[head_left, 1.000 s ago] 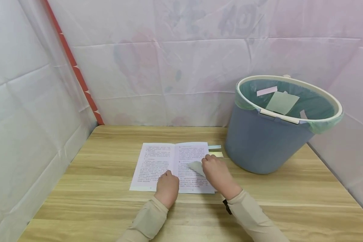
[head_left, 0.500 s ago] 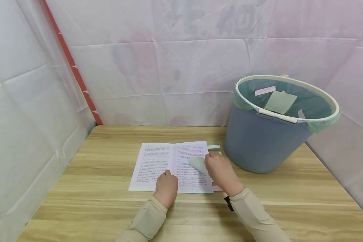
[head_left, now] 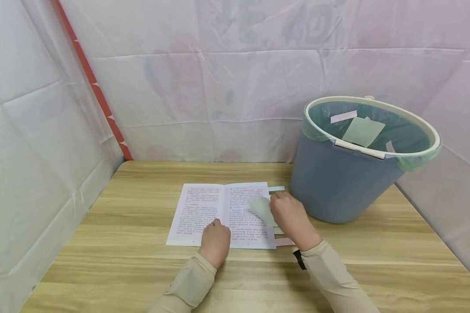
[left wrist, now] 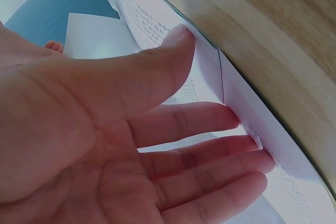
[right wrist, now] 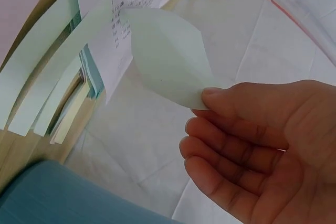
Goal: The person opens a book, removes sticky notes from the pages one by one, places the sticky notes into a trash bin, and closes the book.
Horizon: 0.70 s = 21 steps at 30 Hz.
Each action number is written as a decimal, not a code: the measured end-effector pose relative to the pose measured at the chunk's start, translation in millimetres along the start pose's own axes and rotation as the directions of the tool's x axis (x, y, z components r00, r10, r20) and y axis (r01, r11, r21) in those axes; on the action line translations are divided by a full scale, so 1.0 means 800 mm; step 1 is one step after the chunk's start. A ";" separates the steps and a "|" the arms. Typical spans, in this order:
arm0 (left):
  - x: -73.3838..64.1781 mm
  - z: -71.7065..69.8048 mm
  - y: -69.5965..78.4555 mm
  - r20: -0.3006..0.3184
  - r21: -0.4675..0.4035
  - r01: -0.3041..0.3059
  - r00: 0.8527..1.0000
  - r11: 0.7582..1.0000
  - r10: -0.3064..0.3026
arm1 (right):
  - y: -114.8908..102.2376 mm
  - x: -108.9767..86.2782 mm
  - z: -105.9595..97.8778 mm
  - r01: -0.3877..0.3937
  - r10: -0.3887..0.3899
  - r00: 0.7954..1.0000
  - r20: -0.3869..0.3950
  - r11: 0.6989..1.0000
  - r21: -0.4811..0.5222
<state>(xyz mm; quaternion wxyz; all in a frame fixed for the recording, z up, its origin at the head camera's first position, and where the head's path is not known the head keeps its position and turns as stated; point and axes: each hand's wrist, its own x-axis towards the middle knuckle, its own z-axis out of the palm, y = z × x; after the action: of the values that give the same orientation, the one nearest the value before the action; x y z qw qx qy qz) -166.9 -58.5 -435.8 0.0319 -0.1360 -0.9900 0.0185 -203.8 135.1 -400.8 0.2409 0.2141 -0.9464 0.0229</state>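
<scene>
Hands: left hand [head_left: 215, 240] on booklet [head_left: 199, 195], right hand [head_left: 293, 217] on pale green sheet [head_left: 260, 208]

Gripping one edge of pale green sheet between thumb and fingers of right hand. Held over right page, bent in a curve, with free end pointing left toward fold and long axis slanting from far left to near right. Attachment to page at free end: cannot tell.

Resting left hand relaxed across lower end of fold, with fingers extended.

Lying open on table [head_left: 121, 269], booklet: long axis left to right, with fold running away from person. Projecting rightward from pages: pale blue tab [head_left: 276, 188], pink tab [head_left: 284, 241].

Beside booklet, to right: blue-grey bin [head_left: 333, 187], lined with green bag [head_left: 417, 162]. Inside: pink strip [head_left: 344, 116], pale green square [head_left: 363, 131], small pink strip [head_left: 390, 147].

Changed since one second earlier: right hand and pale green sheet, farther right and away from person; pink tab, more exposed. Unchanged: left hand position, bin contents.
</scene>
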 end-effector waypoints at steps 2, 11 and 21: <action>0.000 0.000 0.000 0.006 0.001 0.003 1.000 1.000 -0.003 | 0.002 0.000 -0.001 -0.005 0.005 1.000 -0.013 1.000 0.001; -0.001 -0.001 0.000 -0.012 0.002 0.007 1.000 1.000 -0.007 | 0.006 0.001 -0.012 -0.031 0.032 0.998 -0.054 0.999 0.022; 0.000 -0.002 0.001 0.020 -0.006 0.006 1.000 1.000 -0.006 | 0.015 0.002 -0.042 -0.012 0.046 0.972 -0.231 0.989 0.146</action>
<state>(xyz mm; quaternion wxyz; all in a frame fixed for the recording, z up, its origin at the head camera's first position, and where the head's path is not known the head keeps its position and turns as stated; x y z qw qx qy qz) -166.3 -57.8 -434.2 0.0218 -0.1328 -0.9908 0.0167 -195.0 150.6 -369.6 0.3344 0.2129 -0.9103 0.1193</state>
